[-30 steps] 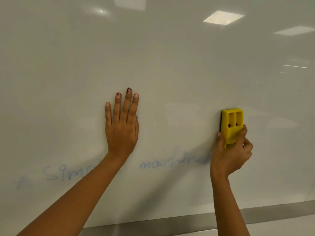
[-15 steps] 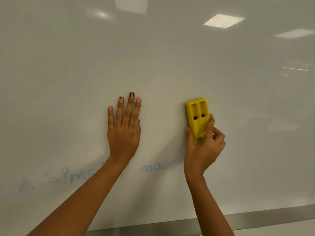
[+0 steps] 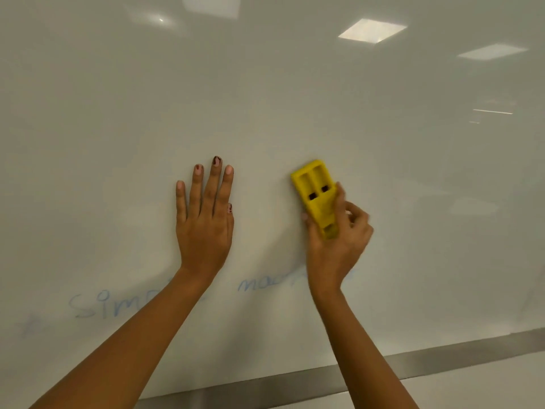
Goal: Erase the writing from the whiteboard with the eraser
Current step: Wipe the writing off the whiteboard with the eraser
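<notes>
Eraser (image 3: 315, 196) slid leftward, right hand grip (image 3: 336, 249) clasping it; left hand (image 3: 203, 231) flat on whiteboard (image 3: 295, 98).

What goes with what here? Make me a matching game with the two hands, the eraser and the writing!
Things:
1. left hand
2. right hand
3. eraser
4. writing

Descriptions:
A. pale blue, low on the whiteboard
B. yellow
C. flat on the whiteboard, fingers straight
D. gripping the eraser

Pairs: 1-C, 2-D, 3-B, 4-A
</notes>
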